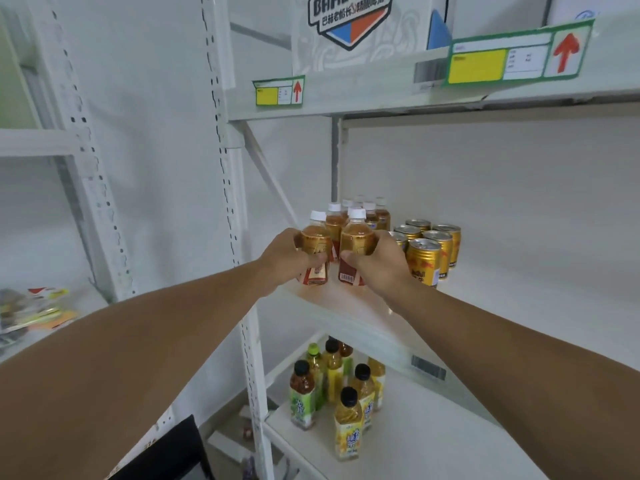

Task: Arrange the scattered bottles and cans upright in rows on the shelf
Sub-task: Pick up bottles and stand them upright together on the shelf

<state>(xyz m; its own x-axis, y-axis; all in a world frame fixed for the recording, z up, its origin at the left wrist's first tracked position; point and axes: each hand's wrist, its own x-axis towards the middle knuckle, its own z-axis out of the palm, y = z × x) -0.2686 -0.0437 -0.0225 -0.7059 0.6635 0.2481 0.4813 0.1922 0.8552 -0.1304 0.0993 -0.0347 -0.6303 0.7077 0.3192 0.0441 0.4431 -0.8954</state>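
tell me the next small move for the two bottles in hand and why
Probably slide both back and let go. The left hand and right hand each hold a white-capped bottle upright near the shelf front edge, ahead of the bottle rows, beside the gold cans.

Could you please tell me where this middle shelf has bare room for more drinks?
The white middle shelf is bare right of the gold cans and along its front edge. The left corner is crowded: white-capped amber tea bottles stand packed, with the left hand and right hand gripping the front two.

Printed carton (349, 26) on top shelf; arrow labels (280, 91); possibly snack packets (33, 308) far left.
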